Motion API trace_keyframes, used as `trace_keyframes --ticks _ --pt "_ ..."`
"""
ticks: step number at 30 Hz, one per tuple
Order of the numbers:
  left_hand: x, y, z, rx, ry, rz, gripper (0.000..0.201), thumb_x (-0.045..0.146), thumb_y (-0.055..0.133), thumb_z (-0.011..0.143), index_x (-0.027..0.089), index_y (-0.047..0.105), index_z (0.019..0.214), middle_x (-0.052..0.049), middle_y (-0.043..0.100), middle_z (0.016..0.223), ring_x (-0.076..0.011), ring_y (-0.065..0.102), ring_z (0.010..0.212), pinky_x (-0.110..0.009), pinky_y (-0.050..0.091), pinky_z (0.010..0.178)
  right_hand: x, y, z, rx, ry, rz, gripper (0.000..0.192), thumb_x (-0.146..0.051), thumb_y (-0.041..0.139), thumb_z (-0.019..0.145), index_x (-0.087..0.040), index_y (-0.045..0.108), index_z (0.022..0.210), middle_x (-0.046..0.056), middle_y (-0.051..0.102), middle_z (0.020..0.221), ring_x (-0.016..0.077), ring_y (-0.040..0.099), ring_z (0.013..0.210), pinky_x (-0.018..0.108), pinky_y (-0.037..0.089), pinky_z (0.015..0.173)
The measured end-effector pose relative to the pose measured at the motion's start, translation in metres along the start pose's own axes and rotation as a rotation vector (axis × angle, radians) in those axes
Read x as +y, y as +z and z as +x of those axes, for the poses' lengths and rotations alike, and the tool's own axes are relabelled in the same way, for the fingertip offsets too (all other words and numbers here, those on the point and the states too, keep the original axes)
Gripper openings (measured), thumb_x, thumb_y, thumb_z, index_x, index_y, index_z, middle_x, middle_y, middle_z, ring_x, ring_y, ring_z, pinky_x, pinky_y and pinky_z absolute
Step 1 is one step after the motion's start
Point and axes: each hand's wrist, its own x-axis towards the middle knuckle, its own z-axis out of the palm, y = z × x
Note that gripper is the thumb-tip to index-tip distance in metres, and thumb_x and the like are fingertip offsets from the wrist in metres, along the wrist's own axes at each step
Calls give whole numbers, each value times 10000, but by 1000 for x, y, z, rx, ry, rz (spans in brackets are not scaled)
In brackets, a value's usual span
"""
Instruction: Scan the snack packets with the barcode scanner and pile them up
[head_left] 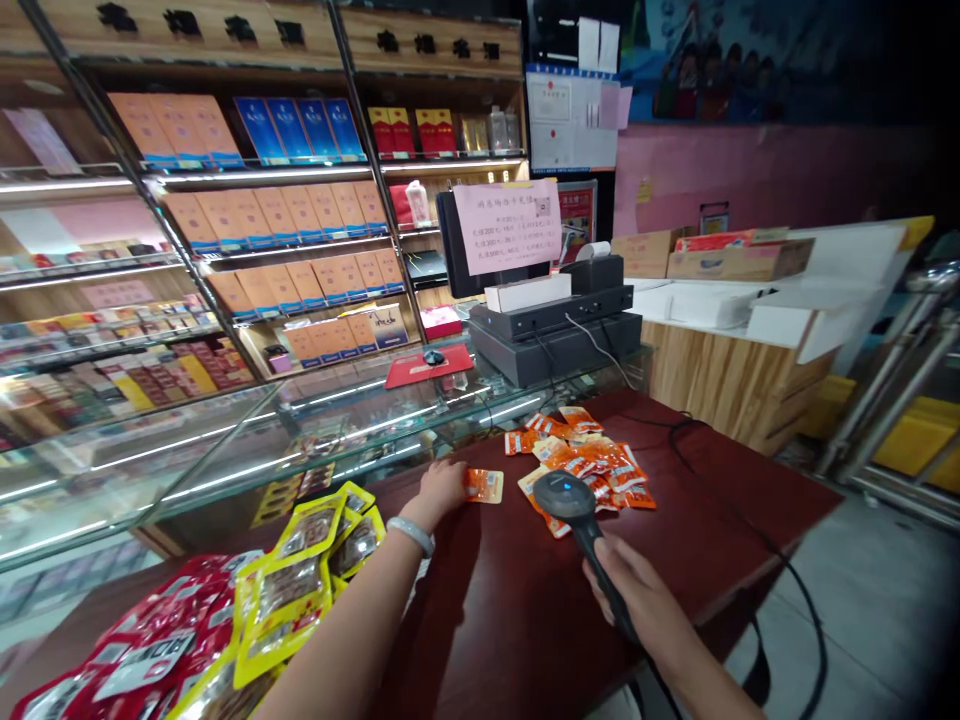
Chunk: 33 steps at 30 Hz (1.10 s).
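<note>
My left hand reaches forward over the dark red counter and holds a small orange snack packet flat against it. My right hand grips the handle of a black barcode scanner, whose head points toward that packet. Just beyond the scanner lies a loose pile of several orange packets. A pale bracelet sits on my left wrist.
Yellow snack packs and red snack packs lie at the near left. A glass display case runs along the left, with a black cash register and monitor behind. The scanner cable trails right. Shelves of boxes fill the back wall.
</note>
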Motion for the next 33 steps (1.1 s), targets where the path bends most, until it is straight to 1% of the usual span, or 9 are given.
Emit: trace_keyframes --ticks 3,6,12,16,21,25,27,29,33 --pt "-5 2 -9 4 -9 30 518 444 754 721 205 607 1157 -142 622 1256 -318 533 1230 -401 430 983 0 6 -3 18 -8 -15 502 -665 711 734 -193 630 883 -72 466 576 74 397 432 184 267 410" --pt "-4 4 -20 35 -37 13 483 446 756 722 188 573 1087 -137 643 1187 -290 580 1153 -355 436 923 -1 9 -7 31 13 -33 539 -677 721 710 -202 656 958 -59 500 595 97 442 470 187 291 423" --pt "5 13 -38 41 -49 -339 366 381 738 752 210 525 995 -34 689 955 -188 652 876 -248 424 710 2 11 -8 -22 16 -62 585 -688 673 757 -185 625 1052 -73 468 600 84 416 467 180 277 432" --pt "22 17 -43 76 -51 -517 344 357 725 755 215 518 990 12 672 858 -150 637 764 -224 407 630 2 13 -8 -31 8 -53 567 -678 651 786 -175 611 1042 -72 466 614 81 421 485 177 295 443" --pt "37 16 -41 131 19 -558 307 322 698 764 215 516 987 15 657 823 -143 630 701 -229 419 619 -3 15 -10 -72 -23 -33 515 -661 654 799 -181 618 982 -75 445 605 74 389 477 176 286 433" --pt "43 26 -34 129 14 -599 304 310 711 755 218 518 971 14 655 813 -143 637 693 -231 447 625 -4 11 -9 -82 -39 -40 475 -651 636 820 -181 602 882 -75 427 603 70 371 476 178 274 428" --pt "52 33 -26 61 -36 -706 288 301 689 783 224 517 1001 32 645 753 -130 622 606 -233 458 592 -4 7 -7 -85 -57 -40 465 -647 616 837 -184 589 872 -80 416 595 66 352 465 182 267 425" --pt "69 39 -15 -6 -79 -881 263 267 653 818 223 516 1038 42 635 728 -116 601 531 -236 470 556 -2 1 -4 -71 -68 -33 464 -651 610 839 -190 579 881 -87 408 586 64 334 451 186 256 417" --pt "117 38 13 -65 -74 -1240 358 204 689 800 181 540 1124 -2 667 831 -113 635 581 -248 525 602 -2 -10 1 -12 -52 6 493 -662 640 810 -196 582 958 -99 387 575 62 325 436 182 245 407"
